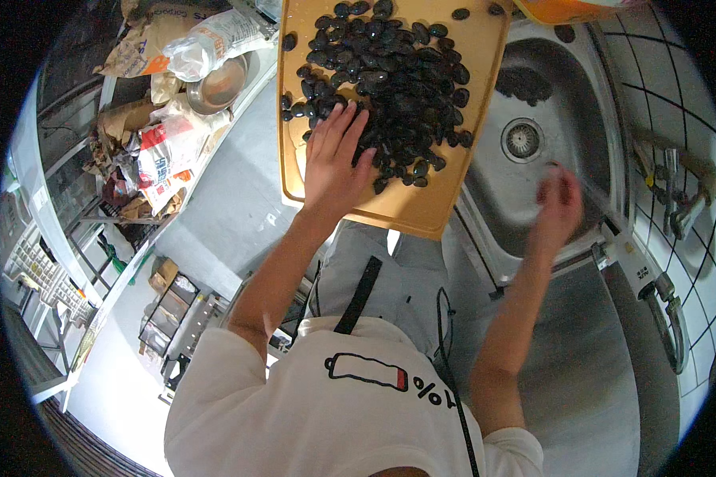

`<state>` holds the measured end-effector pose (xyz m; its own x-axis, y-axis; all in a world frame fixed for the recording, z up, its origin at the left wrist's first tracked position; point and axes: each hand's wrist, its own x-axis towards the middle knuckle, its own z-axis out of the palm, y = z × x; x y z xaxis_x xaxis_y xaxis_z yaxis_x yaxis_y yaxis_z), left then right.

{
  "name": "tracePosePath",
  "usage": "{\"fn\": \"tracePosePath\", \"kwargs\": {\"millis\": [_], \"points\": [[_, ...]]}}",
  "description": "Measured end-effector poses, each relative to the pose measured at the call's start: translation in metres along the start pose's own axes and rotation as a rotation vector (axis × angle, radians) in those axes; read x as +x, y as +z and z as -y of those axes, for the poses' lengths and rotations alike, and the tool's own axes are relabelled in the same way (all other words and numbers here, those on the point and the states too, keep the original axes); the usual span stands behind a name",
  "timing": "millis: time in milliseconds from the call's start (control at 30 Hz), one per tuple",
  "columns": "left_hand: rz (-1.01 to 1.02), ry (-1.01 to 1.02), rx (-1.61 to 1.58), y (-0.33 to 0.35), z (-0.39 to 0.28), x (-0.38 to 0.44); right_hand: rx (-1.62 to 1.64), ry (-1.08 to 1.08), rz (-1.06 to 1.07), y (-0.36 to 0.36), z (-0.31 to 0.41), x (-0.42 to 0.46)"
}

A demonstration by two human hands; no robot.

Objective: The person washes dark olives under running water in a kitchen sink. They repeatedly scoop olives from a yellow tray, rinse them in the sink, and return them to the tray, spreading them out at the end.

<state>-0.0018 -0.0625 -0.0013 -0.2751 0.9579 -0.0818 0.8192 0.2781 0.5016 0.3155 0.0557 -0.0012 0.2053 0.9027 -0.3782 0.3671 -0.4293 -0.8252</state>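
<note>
A large heap of glossy black oval pieces (403, 89) covers much of an orange-tan tray (411, 217). They look like wet pebbles or shellfish; I cannot tell which. My left hand (336, 164) lies palm down at the heap's near left side, fingers spread a little and touching the pieces. Over the steel sink (549, 223), to the right of the tray, is my right hand (558, 203). It is motion-blurred with its fingers curled, so whether it holds something small is unclear. The sink's round drain strainer (522, 140) shows just beyond it.
A white tap unit (638, 268) reaches over the sink's near right corner, beside a tiled wall (638, 113) with a metal tap (671, 191). At left, a shelf bears plastic bags (161, 149), paper bags (146, 45) and a round metal bowl (218, 86). An orange-edged container (564, 13) overhangs the sink's far end.
</note>
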Motion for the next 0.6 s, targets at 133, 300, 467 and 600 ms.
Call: {"fn": "tracePosePath", "kwargs": {"millis": [133, 300, 467, 600], "points": [[-0.112, -0.085, -0.078, -0.006, -0.001, 0.000, -0.132, -0.256, 0.433, 0.066, 0.024, -0.029], [-0.536, -0.239, -0.079, -0.023, 0.046, 0.024, -0.345, -0.464, 0.149, 0.096, 0.042, -0.021], [-0.099, -0.639, -0.250, -0.024, 0.105, 0.007, -0.126, -0.192, 0.218, 0.105, -0.009, -0.010], [-0.193, -0.591, -0.434, -0.004, 0.116, -0.007, 0.158, 0.041, 0.309, 0.126, -0.024, -0.024]]}}
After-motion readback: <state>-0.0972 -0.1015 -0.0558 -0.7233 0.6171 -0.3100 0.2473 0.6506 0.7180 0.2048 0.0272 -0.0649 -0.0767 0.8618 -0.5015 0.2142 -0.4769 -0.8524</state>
